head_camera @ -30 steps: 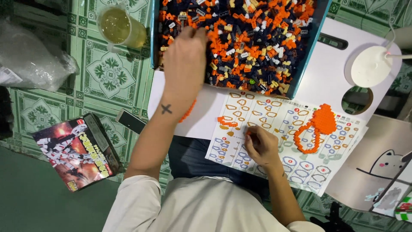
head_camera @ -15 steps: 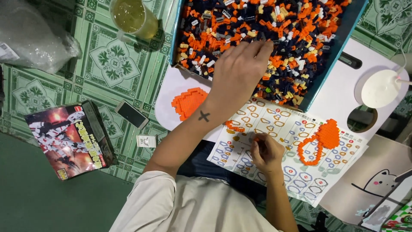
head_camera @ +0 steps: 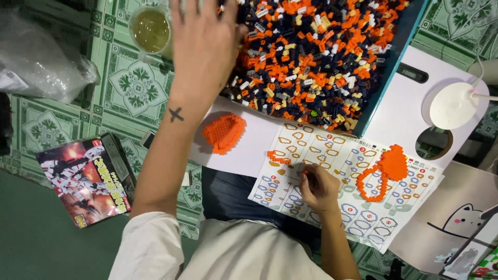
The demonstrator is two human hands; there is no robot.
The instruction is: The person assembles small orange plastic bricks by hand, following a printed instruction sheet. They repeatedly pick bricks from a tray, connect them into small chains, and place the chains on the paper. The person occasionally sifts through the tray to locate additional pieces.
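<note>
Left hand point(head_camera: 205, 44) spread flat over the tray point(head_camera: 386, 83) of tiny orange, black and white bricks point(head_camera: 321, 57), right hand point(head_camera: 317, 187) pinching a small piece on the instruction sheet point(head_camera: 358, 207), orange brick shell point(head_camera: 224, 133) on the white bench point(head_camera: 249, 161), orange brick ring point(head_camera: 381, 173) on the sheet.

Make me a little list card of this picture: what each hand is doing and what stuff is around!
left hand: spread flat over the edge of the brick tray
right hand: closed, resting on the instruction sheet; fingers pinched, anything held is too small to tell
tray: full of tiny orange, dark and white bricks
built pieces: orange lump, orange loop
nearby: cup of yellowish drink, picture box, white round lamp
</note>
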